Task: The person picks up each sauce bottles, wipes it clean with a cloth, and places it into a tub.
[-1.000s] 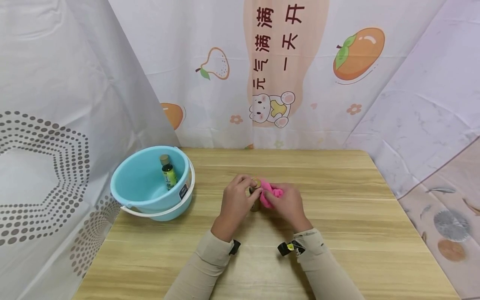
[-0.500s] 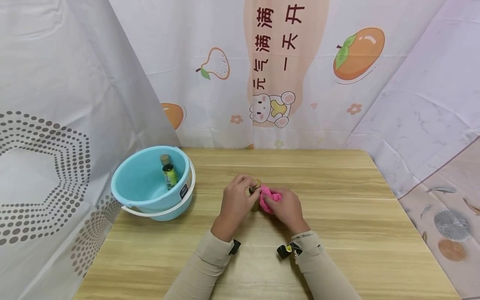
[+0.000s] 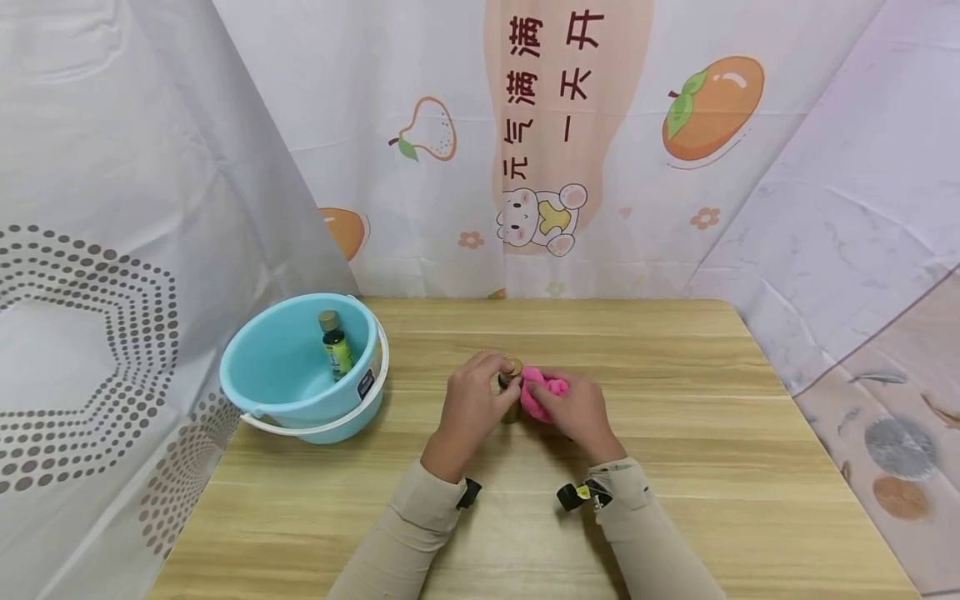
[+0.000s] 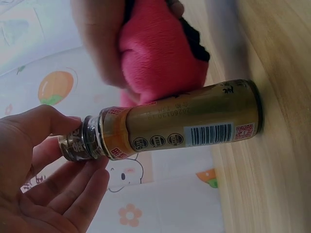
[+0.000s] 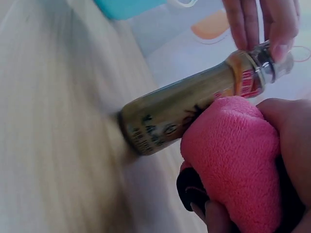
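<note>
A gold bottle (image 4: 194, 119) with a barcode and dark print stands upright on the wooden table. My left hand (image 3: 472, 404) pinches its cap (image 4: 73, 145) between thumb and fingers. On the bottle's right side, my right hand (image 3: 582, 412) grips a bunched pink cloth (image 5: 228, 150), plush in texture, with black parts showing at its edge. The cloth lies against the bottle's side in both wrist views. Part of the bottle is hidden behind the left fingers in the head view.
To the left, a light blue bucket (image 3: 262, 367) with a white handle (image 3: 348, 417) stands on the table (image 3: 675, 500). Inside leans a small dark bottle (image 3: 337, 350) with a yellow-green label. A printed curtain (image 3: 420, 50) hangs behind the table.
My right hand and the pink cloth dipped slightly toward me along the bottle, then shifted back up a little. The left hand keeps its hold on the cap.
</note>
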Motion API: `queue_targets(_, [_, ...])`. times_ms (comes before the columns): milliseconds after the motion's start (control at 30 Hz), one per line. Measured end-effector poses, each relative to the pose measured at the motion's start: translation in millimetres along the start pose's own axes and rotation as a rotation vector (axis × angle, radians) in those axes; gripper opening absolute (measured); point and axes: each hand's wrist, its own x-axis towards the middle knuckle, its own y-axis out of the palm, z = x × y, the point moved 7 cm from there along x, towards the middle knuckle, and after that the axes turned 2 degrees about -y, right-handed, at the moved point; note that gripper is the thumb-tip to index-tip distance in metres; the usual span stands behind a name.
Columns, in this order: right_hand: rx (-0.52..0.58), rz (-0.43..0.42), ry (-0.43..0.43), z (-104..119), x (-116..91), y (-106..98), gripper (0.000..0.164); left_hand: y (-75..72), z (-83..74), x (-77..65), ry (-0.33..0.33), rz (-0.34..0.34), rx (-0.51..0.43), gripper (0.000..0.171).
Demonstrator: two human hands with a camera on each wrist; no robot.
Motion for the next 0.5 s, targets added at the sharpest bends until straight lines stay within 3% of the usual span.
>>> queue_targets(233, [0.004, -0.001, -0.032, 13, 2, -9, 0.042, 0.9, -0.2, -0.5, 0.024, -0.003, -0.002, 0.010])
queue_targets(500, [0.015, -0.027, -0.049, 21, 2, -17, 0.036, 1.5, 0.1, -0.4, 0.021, 0.007, -0.027, 0.009])
